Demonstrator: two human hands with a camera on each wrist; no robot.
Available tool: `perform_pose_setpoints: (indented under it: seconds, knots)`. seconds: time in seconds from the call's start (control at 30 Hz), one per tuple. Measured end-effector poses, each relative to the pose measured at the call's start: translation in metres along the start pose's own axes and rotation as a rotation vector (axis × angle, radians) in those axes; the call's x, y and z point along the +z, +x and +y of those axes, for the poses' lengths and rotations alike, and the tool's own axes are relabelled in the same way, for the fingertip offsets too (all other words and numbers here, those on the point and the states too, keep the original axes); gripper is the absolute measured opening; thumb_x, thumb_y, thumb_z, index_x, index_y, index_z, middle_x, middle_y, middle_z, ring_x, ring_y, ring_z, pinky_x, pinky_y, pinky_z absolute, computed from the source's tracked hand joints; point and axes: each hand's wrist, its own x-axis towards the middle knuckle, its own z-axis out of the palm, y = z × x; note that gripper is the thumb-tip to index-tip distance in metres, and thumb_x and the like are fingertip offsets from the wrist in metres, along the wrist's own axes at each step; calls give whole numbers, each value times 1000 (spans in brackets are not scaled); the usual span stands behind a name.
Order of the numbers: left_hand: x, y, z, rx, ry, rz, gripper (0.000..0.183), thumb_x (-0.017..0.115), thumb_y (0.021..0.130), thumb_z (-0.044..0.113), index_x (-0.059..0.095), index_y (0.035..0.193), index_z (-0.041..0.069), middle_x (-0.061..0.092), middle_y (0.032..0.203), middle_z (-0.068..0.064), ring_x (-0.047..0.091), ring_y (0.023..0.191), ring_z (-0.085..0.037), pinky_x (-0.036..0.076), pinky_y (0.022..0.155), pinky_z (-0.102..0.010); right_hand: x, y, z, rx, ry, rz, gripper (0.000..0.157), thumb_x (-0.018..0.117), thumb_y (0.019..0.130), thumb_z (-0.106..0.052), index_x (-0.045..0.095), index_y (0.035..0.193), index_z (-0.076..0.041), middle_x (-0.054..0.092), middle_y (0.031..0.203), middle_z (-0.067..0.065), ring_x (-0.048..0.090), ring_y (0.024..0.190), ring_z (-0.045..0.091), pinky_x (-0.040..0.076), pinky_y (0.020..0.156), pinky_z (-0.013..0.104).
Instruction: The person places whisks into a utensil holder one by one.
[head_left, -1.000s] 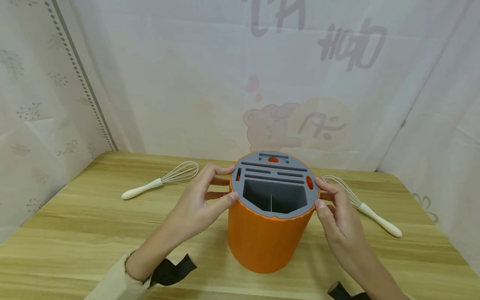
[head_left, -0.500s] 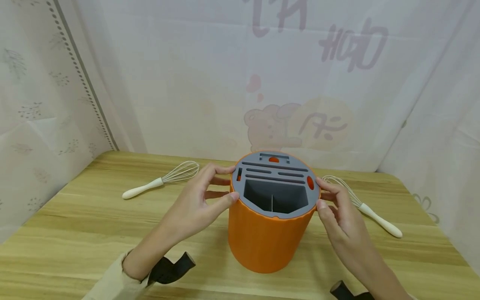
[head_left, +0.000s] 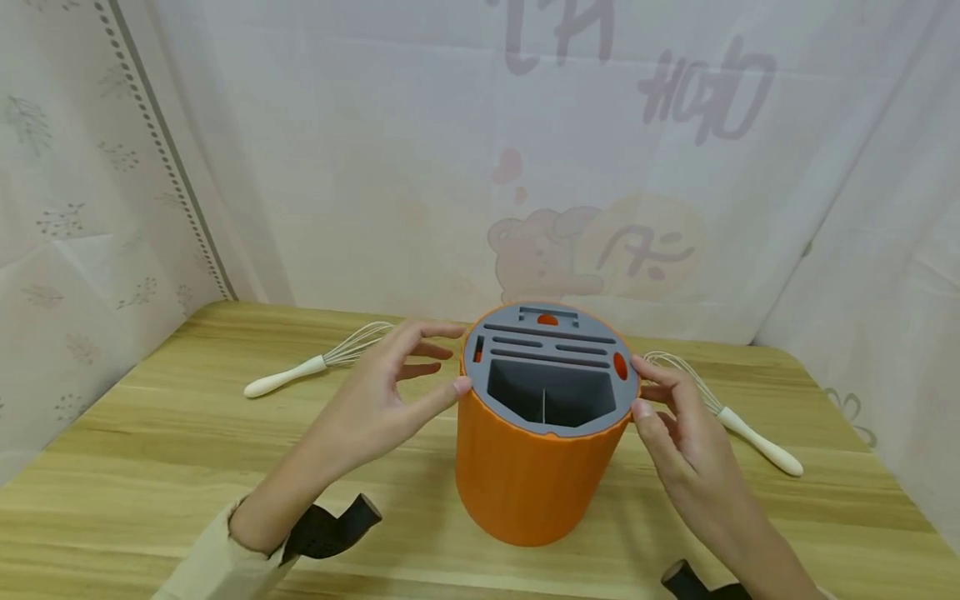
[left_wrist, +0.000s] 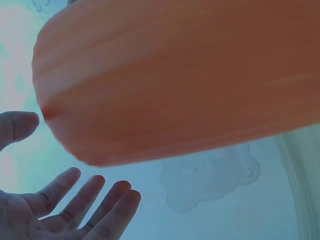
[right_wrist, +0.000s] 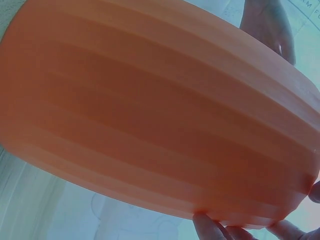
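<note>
An orange round utensil holder (head_left: 534,487) stands upright on the table, with a grey slotted top (head_left: 551,340) that has a divided open compartment at the front. My left hand (head_left: 363,410) is beside its left rim, fingers spread. In the left wrist view the fingers (left_wrist: 107,207) and thumb (left_wrist: 19,126) are apart from the orange wall. On the opposite side, my right hand (head_left: 692,446) holds the rim with thumb and bent fingers. The right wrist view has fingertips (right_wrist: 207,227) against the ribbed wall; part of that hand is cut off.
One whisk (head_left: 318,364) with a cream handle lies left of the holder, its wire end partly behind my left hand. Another whisk (head_left: 750,433) lies at the right, partly behind my right hand. A printed cloth (head_left: 360,167) hangs behind the wooden table (head_left: 135,467).
My left hand has loosened from the holder's rim and drawn slightly to the left, its fingers straightening. The right hand and the holder have stayed in place.
</note>
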Motion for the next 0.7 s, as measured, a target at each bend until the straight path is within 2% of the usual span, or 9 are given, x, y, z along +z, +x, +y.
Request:
perform_pose_setpoints:
  seconds: [0.2, 0.33, 0.47, 0.5, 0.6, 0.7]
  knots:
    - [-15, 6, -10, -16, 27, 72, 42, 65, 88, 21, 53, 127, 15, 54, 129, 1, 53, 117, -18, 45, 100, -32, 1, -2, -3, 13, -20, -1, 38, 43, 97, -6, 43, 134, -14, 49, 130, -3, 50, 104, 5, 43, 72, 13]
    - [-32, 12, -23, -82, 43, 106, 42, 61, 91, 24, 51, 129, 12, 52, 133, -1, 48, 124, -19, 40, 105, -33, 1, -2, -3, 13, -46, 1, 38, 43, 97, -7, 42, 134, -15, 49, 131, -6, 50, 105, 5, 43, 72, 14]
    - [-51, 17, -39, -139, 53, 108, 45, 59, 92, 28, 49, 132, 10, 50, 136, -6, 44, 128, -24, 36, 108, -37, 2, -2, -2, -2, -39, 8, 38, 43, 96, -5, 43, 133, -13, 50, 131, -2, 50, 104, 4, 43, 71, 13]
    - [-56, 17, -43, -140, 55, 110, 46, 59, 92, 28, 49, 132, 10, 50, 136, -7, 44, 128, -24, 37, 107, -36, 2, -2, -2, -7, -37, 9, 38, 43, 96, -5, 43, 133, -13, 50, 131, 0, 50, 104, 4, 43, 71, 13]
    - [-69, 18, -58, -129, 55, 114, 47, 59, 92, 28, 49, 134, 11, 49, 137, -8, 45, 128, -25, 40, 103, -22, 2, -1, -1, -16, -34, 7, 38, 44, 96, -4, 43, 133, -12, 50, 131, 2, 50, 104, 3, 43, 71, 12]
    - [-81, 18, -74, -114, 19, 119, 46, 60, 92, 25, 49, 135, 12, 50, 137, -4, 49, 124, -15, 42, 94, -11, 1, -2, -2, -11, -44, 7, 37, 44, 96, -5, 43, 132, -12, 50, 130, 0, 50, 104, 3, 43, 72, 11]
